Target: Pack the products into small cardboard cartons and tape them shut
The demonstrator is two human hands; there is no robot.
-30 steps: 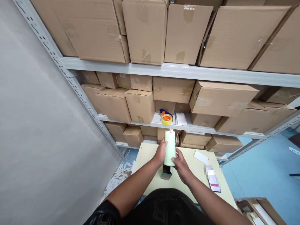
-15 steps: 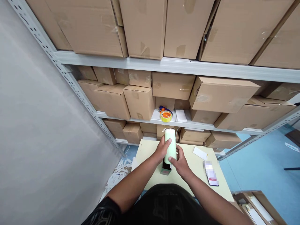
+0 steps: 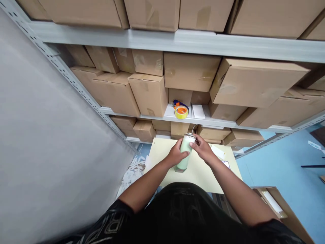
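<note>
A pale green cylindrical bottle [image 3: 186, 145] with a lighter, silvery top end stands tilted between my two hands over the cream table [image 3: 203, 179]. My left hand [image 3: 175, 154] wraps round the left side of its body, thumb across the front. Near the upper end, my right hand [image 3: 203, 149] grips the bottle from the right, its thumb on the front and fingers behind the rim. A small box [image 3: 180, 170] shows just below the bottle's lower end, mostly hidden by it; I cannot tell whether they touch.
White card [image 3: 217, 151] and a phone [image 3: 225, 164], partly covered by my right arm, lie on the table's right. A yellow tape roll in a dispenser [image 3: 181, 112] sits on the shelf ahead among cardboard boxes [image 3: 148, 93]. An open carton [image 3: 291, 217] stands lower right; paper strips [image 3: 132, 173] lie left.
The view has tipped downward a little. My right hand has moved from the bottle's lower part up to its top end, and the bottle now leans with its top to the right.
</note>
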